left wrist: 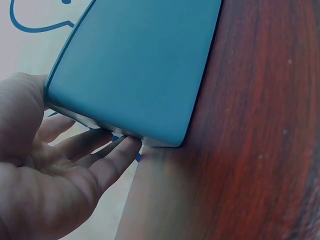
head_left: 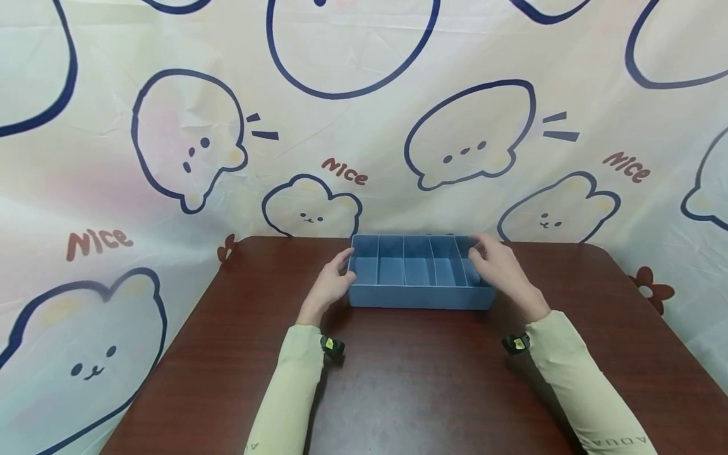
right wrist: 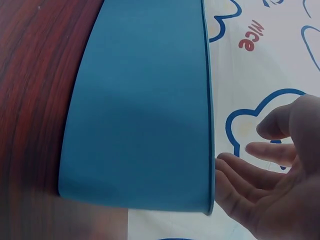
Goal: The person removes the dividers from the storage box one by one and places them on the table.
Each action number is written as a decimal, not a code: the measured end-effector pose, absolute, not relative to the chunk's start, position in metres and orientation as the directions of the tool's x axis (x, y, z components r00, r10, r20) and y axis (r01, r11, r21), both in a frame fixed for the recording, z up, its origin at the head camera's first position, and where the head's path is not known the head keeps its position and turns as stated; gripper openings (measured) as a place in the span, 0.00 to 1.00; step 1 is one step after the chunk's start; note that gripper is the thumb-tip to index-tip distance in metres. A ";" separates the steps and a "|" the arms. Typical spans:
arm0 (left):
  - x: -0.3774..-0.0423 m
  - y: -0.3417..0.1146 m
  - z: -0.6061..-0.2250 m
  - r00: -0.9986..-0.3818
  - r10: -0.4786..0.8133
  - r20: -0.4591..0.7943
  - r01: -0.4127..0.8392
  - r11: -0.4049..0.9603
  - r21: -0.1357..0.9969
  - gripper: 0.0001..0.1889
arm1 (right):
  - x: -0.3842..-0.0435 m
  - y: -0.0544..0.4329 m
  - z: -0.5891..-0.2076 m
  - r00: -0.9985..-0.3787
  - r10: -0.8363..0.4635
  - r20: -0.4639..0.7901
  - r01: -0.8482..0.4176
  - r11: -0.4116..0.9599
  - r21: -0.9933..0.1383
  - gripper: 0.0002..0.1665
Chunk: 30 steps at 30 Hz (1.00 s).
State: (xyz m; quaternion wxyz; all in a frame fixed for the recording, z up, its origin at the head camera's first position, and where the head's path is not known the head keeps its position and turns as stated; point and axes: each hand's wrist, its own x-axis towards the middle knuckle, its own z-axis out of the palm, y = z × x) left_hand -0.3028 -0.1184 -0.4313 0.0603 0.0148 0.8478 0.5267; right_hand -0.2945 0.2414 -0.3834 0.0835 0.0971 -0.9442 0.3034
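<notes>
A blue box point(head_left: 421, 297) with several compartments in a row stands on the brown table, near its far edge. At the box's left end is my left hand point(head_left: 330, 283). In the left wrist view, its fingertips point(left wrist: 131, 145) touch the end wall, and its thumb is by the rim. My right hand point(head_left: 503, 268) is at the right end, thumb and index finger over the rim in the head view. The right wrist view shows its fingers point(right wrist: 240, 187) loosely bent beside the box's rim, gripping nothing. The compartments show no contents.
The brown table point(head_left: 409, 379) runs from the front to a wall cloth point(head_left: 375, 139) printed with cartoon animals. That cloth hangs right behind the table's far edge and along both sides. A small dark device point(head_left: 332, 346) sits at each wrist.
</notes>
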 end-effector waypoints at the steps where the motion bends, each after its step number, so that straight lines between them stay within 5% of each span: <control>1: -0.303 -0.118 -0.431 -0.992 0.088 -0.087 -0.039 0.447 0.894 0.33 | -0.295 0.241 -0.383 -0.968 -0.133 0.211 -0.231 0.798 -0.557 0.29; 30: -0.304 -0.118 -0.434 -0.993 0.096 -0.063 -0.012 0.459 0.888 0.33 | -0.319 0.229 -0.401 -0.991 -0.119 0.057 -0.131 0.836 -0.533 0.37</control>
